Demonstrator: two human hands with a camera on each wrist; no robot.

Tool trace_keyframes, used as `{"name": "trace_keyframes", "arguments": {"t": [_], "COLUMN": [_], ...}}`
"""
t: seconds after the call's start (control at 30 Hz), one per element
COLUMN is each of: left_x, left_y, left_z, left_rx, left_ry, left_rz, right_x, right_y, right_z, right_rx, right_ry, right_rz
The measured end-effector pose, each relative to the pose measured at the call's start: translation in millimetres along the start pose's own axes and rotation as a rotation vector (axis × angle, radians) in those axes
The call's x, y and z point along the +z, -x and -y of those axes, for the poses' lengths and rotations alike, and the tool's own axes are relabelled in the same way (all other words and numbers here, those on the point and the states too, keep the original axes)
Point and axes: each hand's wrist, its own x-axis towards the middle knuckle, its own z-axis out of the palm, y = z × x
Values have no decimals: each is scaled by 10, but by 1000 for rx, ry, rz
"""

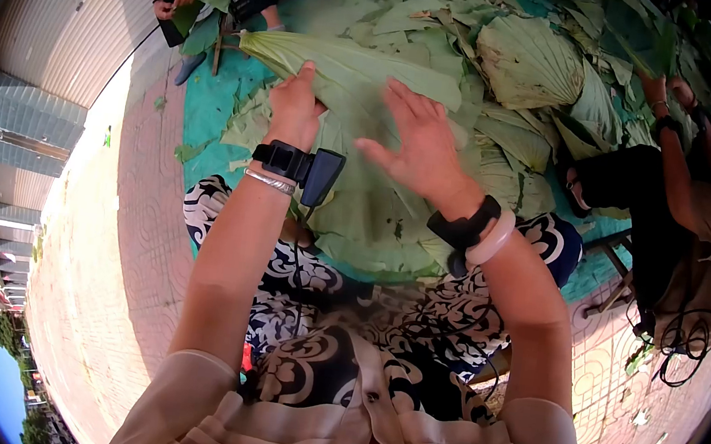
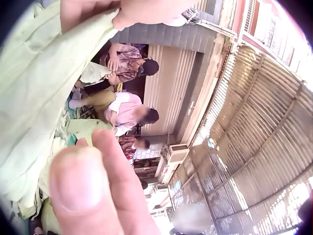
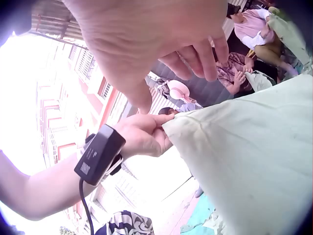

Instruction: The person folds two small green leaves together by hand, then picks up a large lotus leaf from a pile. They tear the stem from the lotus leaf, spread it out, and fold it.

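the left hand has the leaf pinched at its narrow end, fingers and thumb closed on the edge, while the rest slants away over the pile. the leaf is out in front of the sitter's patterned trousers, with green sheet showing under the heap. the right hand is open, thumb held off from the fingers, close to the leaf and holding nothing; it's a bit blurred. to me this looks like a step of gathering or straightening one big leaf, with the left hand as anchor. the next move seems to call for the right hand to meet the loose edge and smooth or fold it, gently, since a thin leaf might tear or crease if pulled hard from that pinched corner.
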Motion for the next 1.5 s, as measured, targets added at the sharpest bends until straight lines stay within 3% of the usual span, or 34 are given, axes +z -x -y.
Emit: {"name": "trace_keyframes", "arguments": {"t": [0.23,0.5,0.7,0.9,1.0,1.1,1.2,1.5], "left_x": [138,-5,-149,-367,-436,-419,-465,-468], "left_y": [-61,-150,-34,77,50,90,35,-124], "left_z": [168,240,231,289,383,292,247,425], "left_rx": [-55,-79,-216,87,488,887,812,623], "left_ry": [103,38,-190,-467,-519,-815,-976,-941], "left_rz": [-73,-137,33,-24,-48,26,259,423], "right_x": [268,25,-130,-204,-205,-212,-221,-263], "right_y": [89,29,-13,-33,-31,-23,-24,-74], "right_z": [-17,-291,-422,-497,-503,-545,-557,-651], "right_rx": [-194,-124,-138,-111,-101,-71,-55,-52], "right_ry": [457,448,383,349,292,263,247,310], "right_rz": [12,172,210,215,192,219,237,216]}}
